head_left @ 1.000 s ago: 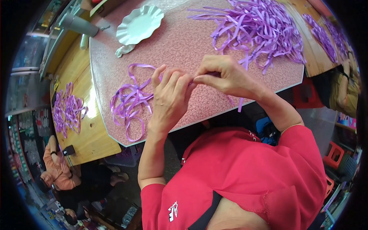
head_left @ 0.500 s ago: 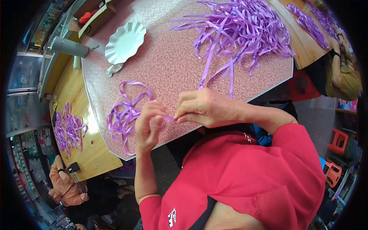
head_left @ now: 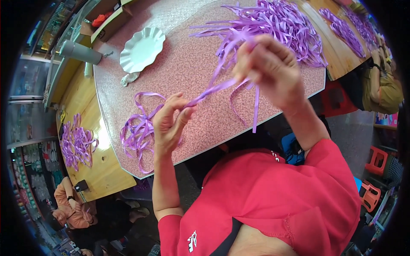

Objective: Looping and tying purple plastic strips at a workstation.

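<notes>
My left hand point(head_left: 171, 123) pinches a purple ribbon point(head_left: 220, 86) between thumb and fingertips, over the near part of the pink speckled table. That ribbon slants up to my right hand point(head_left: 277, 72), which is raised and smeared by motion, its fingers curled around the strand. Behind the right hand lies a large tangled heap of purple ribbons point(head_left: 294, 34), with a few strands trailing toward the near edge. A smaller loose bunch of purple ribbon point(head_left: 139, 126) rests just left of my left hand.
A white scalloped dish point(head_left: 143, 49), a grey tumbler point(head_left: 79, 52) and a cardboard box point(head_left: 111, 23) are at the far left. More ribbons point(head_left: 79, 143) lie on the wooden table at left. Other people point(head_left: 70, 205) sit at both sides. Red stools point(head_left: 369, 195) stand at right.
My right hand has moved up and to the right, away from my left hand, drawing the ribbon out between them. The left hand has risen slightly, still pinching it.
</notes>
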`<state>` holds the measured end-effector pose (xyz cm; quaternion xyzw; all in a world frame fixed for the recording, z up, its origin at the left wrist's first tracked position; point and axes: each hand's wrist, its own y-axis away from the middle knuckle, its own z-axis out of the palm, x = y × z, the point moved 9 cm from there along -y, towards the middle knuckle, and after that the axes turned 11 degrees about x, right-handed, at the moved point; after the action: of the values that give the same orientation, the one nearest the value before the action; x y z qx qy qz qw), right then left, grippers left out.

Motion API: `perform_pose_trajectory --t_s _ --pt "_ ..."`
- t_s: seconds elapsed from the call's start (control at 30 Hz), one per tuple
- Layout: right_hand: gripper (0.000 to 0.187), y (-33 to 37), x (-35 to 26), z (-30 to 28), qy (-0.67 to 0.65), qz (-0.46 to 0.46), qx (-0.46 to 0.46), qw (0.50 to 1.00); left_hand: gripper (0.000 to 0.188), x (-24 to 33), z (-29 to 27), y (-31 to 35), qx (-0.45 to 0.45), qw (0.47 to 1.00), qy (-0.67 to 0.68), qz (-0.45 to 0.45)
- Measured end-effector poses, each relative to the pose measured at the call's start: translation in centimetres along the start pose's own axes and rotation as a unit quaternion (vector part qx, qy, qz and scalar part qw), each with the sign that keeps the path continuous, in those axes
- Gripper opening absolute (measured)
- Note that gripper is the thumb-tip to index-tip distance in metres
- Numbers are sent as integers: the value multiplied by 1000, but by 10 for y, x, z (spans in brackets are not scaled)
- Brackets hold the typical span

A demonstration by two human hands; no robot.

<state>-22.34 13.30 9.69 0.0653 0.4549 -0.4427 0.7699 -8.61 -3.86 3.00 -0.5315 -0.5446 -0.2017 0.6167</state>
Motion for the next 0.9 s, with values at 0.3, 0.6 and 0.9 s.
perform_pose_trajectory --t_s 0.3,0.6,0.9 --pt "24 -52 -52 -193 22 -39 186 981 14 -32 -92 39 66 973 -52 -217" --pt "32 -60 -115 -322 631 -73 396 663 17 -39 -95 53 103 959 -27 -264" --pt "39 8 68 61 464 -186 -169 849 22 -19 -18 25 21 968 22 -250"
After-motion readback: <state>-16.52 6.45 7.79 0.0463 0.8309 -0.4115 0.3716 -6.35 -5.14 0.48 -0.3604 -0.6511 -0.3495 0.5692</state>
